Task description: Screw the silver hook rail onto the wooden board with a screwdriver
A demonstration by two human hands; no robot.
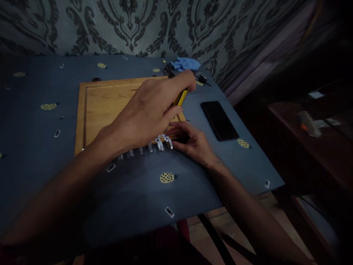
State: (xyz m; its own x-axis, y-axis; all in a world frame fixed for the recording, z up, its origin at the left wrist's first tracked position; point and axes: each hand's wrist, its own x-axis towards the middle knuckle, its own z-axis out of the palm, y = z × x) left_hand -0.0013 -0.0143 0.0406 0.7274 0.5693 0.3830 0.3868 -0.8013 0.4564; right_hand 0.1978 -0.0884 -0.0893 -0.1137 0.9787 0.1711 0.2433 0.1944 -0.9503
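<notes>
My left hand (146,106) reaches over a framed wooden board (107,99) and is closed around the yellow-and-black handle of what looks like a slim screwdriver (181,97). The tool slants down toward the board's near right corner; its tip is mostly hidden behind my fingers. Several small silvery metal hooks (160,143) line the near edge of the board and stick out toward me. My right hand (194,143) is closed on that near right corner, beside the last hook, fingers above and thumb below. My left forearm covers part of the board.
A black phone (220,120) lies right of the board on the blue patterned tabletop (193,184). Behind the board are a blue cloth (186,64) and a small dark object (202,78). Patterned wallpaper (132,25) rises at the back. Dark furniture (311,147) stands to the right.
</notes>
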